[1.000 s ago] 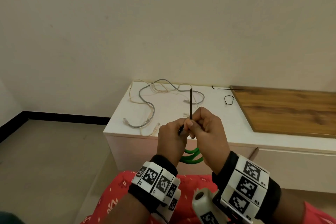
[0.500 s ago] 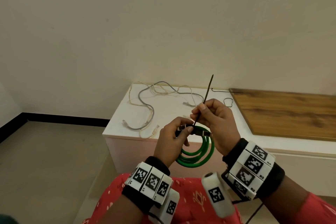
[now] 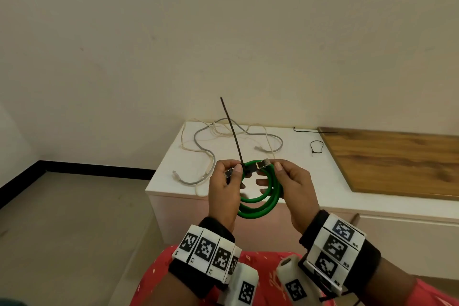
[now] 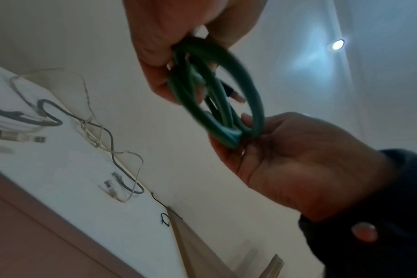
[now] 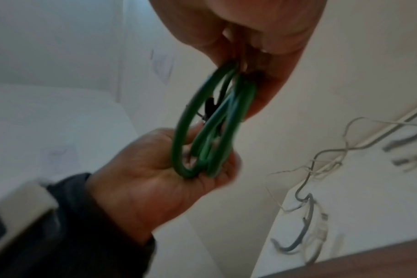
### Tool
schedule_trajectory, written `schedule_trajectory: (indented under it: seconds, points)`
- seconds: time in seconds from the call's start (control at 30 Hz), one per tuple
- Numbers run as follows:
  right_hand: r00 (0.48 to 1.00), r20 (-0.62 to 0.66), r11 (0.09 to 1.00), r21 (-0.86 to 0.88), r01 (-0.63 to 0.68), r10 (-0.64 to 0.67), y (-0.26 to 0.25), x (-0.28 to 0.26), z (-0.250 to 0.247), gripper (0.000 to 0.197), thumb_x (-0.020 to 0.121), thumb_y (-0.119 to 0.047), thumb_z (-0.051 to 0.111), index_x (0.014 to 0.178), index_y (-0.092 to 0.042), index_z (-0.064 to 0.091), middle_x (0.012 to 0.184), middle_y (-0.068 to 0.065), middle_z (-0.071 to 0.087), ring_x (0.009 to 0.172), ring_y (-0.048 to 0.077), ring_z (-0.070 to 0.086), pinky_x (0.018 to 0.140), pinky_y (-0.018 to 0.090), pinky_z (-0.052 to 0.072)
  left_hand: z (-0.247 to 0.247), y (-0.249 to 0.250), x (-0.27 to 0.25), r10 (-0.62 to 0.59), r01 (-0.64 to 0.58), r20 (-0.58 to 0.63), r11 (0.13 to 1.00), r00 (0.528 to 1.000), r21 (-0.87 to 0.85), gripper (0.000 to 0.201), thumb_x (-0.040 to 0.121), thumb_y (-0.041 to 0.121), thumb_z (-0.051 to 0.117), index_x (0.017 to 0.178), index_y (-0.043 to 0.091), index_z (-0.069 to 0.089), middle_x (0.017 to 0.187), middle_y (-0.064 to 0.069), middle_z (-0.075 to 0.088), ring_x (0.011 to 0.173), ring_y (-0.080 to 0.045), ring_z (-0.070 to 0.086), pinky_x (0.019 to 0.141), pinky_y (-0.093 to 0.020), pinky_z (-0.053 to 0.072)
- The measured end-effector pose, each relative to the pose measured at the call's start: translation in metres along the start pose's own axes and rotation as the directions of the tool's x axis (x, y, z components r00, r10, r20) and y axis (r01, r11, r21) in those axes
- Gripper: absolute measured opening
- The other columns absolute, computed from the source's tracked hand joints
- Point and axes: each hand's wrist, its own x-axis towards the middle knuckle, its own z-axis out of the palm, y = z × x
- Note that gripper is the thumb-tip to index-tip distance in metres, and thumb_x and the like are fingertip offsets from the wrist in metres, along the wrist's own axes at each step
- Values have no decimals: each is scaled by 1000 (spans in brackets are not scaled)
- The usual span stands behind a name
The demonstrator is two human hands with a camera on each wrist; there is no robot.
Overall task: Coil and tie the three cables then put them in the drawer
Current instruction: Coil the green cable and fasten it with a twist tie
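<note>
A green cable point(image 3: 260, 202) is coiled into a ring and held up in front of me. A black zip tie point(image 3: 232, 131) is wrapped round its top, and its long tail sticks up and leans left. My left hand point(image 3: 236, 176) pinches the coil beside the tie, and my right hand point(image 3: 270, 175) grips the coil's right side near a connector. The left wrist view shows the green cable point(image 4: 217, 97) between both hands, and so does the right wrist view point(image 5: 202, 131). A grey cable point(image 3: 198, 154) and a cream cable point(image 3: 185, 136) lie loose on the white cabinet top point(image 3: 310, 181).
Two spare black zip ties point(image 3: 316, 146) lie on the cabinet top near a wooden board point(image 3: 397, 161) at the right. A drawer front point(image 3: 409, 238) sits below the top on the right. Bare floor lies to the left, and my lap in red cloth is below my hands.
My right hand let go of the zip tie's tail and now grips the coil's right side. The coil has risen, and the tail now leans left.
</note>
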Motion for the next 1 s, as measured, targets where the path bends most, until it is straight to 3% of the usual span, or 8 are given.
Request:
schedule_trajectory:
  seconds: [0.1, 0.23, 0.33, 0.5, 0.63, 0.77, 0.87, 1.0]
  points:
    - [998, 11, 990, 126, -58, 57, -4, -1, -2, 28, 97, -10, 36, 94, -4, 63, 82, 12, 69, 56, 12, 68, 55, 21, 57, 0, 1, 1, -23, 23, 2, 998, 1000, -54, 16, 95, 10, 41, 86, 19, 51, 84, -4, 62, 71, -6, 58, 65, -24, 42]
    - [998, -46, 999, -18, 40, -41, -2, -3, 4, 21, 93, -23, 48, 92, -16, 67, 85, 6, 69, 70, 14, 65, 71, 33, 56, 2, 4, 2, 15, -19, -77, 999, 997, -48, 17, 94, 9, 43, 85, 21, 51, 75, -3, 59, 57, -7, 49, 48, -20, 46]
    - [993, -79, 984, -160, 79, -93, 0, -3, 5, 17, 89, -14, 55, 90, -22, 69, 87, 11, 67, 76, 18, 57, 78, 43, 50, 4, 4, 0, 48, -51, -103, 998, 993, -27, 18, 94, 9, 44, 84, 23, 51, 72, -4, 58, 48, -4, 43, 45, -20, 42]
    - [992, -27, 957, 271, -108, 119, -6, -4, 2, 15, 87, -3, 53, 88, -7, 67, 69, 3, 63, 60, 12, 56, 55, 18, 51, 4, 5, -3, 32, -44, -142, 996, 989, -82, 17, 95, 10, 42, 84, 19, 51, 70, -5, 57, 48, -7, 40, 41, -16, 34]
    - [980, 33, 822, 539, -185, 198, -3, -5, 8, 15, 90, -8, 48, 91, -6, 62, 73, 6, 62, 55, 11, 60, 52, 19, 53, 6, 9, -2, -10, -24, -190, 984, 982, -177, 18, 95, 10, 43, 81, 17, 51, 70, -7, 57, 48, -10, 38, 40, -16, 33]
    - [983, 66, 776, 605, -177, 173, -2, -11, 15, 26, 94, -8, 39, 101, -10, 64, 78, 4, 72, 67, 15, 68, 67, 25, 58, 8, 11, -1, -86, 21, -245, 966, 966, -256, 19, 95, 11, 41, 81, 18, 51, 67, -4, 58, 50, -10, 37, 42, -18, 32]
    - [976, 38, 789, 582, -196, 214, 2, -16, 20, 29, 96, -14, 37, 95, -11, 65, 73, 4, 71, 75, 19, 63, 72, 30, 52, 9, 12, -1, -117, 39, -250, 954, 961, -297, 18, 96, 11, 40, 83, 18, 51, 71, -5, 58, 51, -11, 36, 41, -16, 34]
    - [965, 2, 792, 570, -216, 262, 2, -17, 22, 33, 98, -17, 34, 85, -7, 63, 59, 5, 70, 54, 16, 56, 52, 21, 51, 9, 13, -3, -122, 48, -225, 949, 967, -310, 17, 97, 12, 39, 84, 18, 50, 72, -5, 59, 49, -9, 38, 44, -16, 35]
